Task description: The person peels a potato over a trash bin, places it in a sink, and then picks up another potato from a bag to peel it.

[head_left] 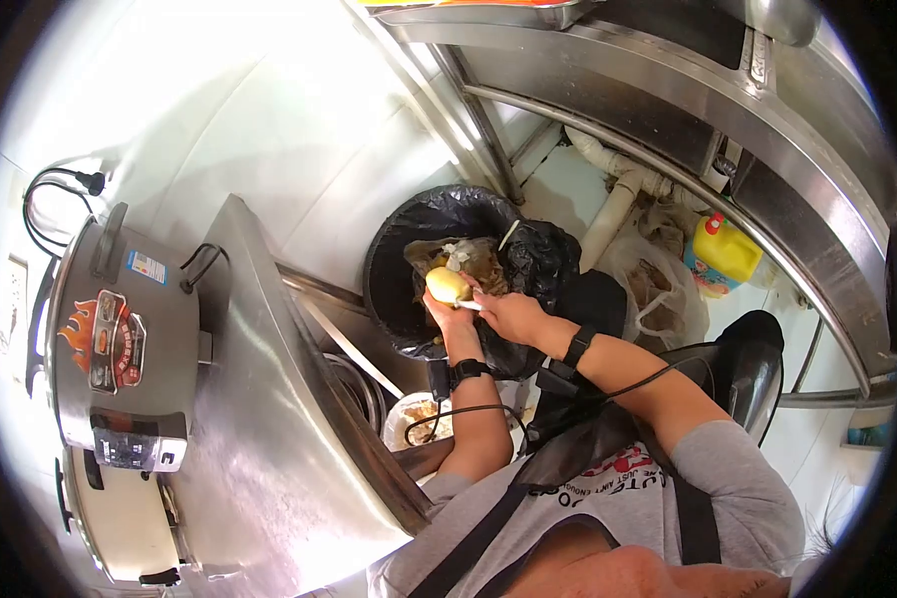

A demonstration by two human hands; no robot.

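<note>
A peeled yellow potato [448, 286] rests in my left hand [449, 315], the fingers wrapped around its underside. My right hand [514, 317] is closed on a small peeler [473, 305] with a pale handle, held against the potato's right side. Its blade is too small to make out. Both hands are over a bin [389, 239] lined with a black bag, which has brown scraps and pale peelings [483, 261] in it.
To the left, a steel table [259, 439] carries a large grey electric pot [130, 329] and a cream pot [120, 518]. A bucket with food bits [401, 424] stands below. On the right are a drain pipe [613, 214], plastic bags [658, 289] and a yellow jug [725, 249].
</note>
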